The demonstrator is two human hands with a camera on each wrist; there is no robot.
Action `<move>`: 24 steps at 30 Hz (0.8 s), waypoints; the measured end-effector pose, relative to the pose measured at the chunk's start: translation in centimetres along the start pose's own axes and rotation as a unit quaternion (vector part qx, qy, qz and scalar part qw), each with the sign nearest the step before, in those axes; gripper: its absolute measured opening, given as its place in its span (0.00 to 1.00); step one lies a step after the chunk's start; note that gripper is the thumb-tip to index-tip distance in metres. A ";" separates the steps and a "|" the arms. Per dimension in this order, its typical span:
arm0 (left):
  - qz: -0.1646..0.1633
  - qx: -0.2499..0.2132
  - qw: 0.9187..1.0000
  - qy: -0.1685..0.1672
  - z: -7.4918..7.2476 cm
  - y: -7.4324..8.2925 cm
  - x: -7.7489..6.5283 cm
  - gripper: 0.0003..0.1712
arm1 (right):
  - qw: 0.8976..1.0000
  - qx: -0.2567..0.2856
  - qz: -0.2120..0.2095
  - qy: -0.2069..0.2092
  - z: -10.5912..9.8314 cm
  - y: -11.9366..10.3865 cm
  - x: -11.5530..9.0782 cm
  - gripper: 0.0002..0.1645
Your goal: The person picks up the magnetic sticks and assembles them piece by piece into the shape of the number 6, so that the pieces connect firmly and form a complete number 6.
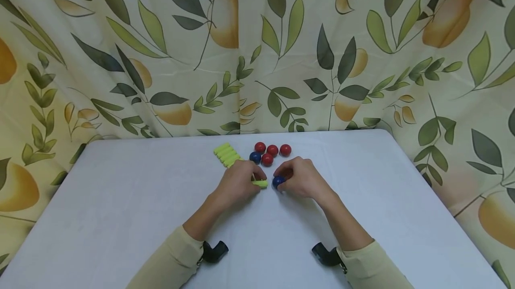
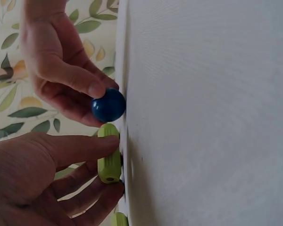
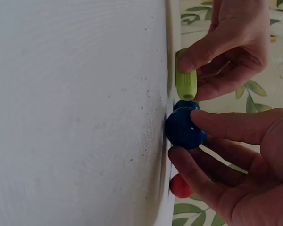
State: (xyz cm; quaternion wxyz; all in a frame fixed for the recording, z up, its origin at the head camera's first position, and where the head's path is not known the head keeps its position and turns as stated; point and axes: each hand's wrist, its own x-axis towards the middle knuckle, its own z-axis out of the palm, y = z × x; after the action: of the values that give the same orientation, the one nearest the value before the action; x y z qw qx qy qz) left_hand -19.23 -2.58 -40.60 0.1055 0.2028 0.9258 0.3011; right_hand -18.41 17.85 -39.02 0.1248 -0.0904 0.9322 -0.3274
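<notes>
Head view: forearms angle inward over the worktop (image 1: pixel 120 208). Left hand (image 1: pixel 240 179) fingers pinch a green stick (image 1: pixel 260 184); right hand (image 1: pixel 302 177) fingers pinch a blue ball (image 1: pixel 277 182), just beside it. Toward far edge: green stick row (image 1: pixel 226 153), partly blocked by left hand, four red balls (image 1: pixel 272 150), second blue ball (image 1: pixel 255 157).

No lettering or numbers can be read.

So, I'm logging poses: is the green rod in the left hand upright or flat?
Flat: the left wrist view shows the green rod roughly parallel to the tabletop.
</notes>
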 end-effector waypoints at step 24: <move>0.033 0.017 0.999 0.016 0.8 0.2 0.2 0.12 | 1.000 0.004 0.004 0.007 0.3 -0.3 -0.1 0.17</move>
State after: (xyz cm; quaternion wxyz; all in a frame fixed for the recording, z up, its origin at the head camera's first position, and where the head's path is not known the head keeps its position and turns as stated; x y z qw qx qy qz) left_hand -19.12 -1.95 -41.14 0.0773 0.2306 0.9250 0.2920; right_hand -18.23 17.51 -39.03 0.1200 -0.0841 0.9322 -0.3311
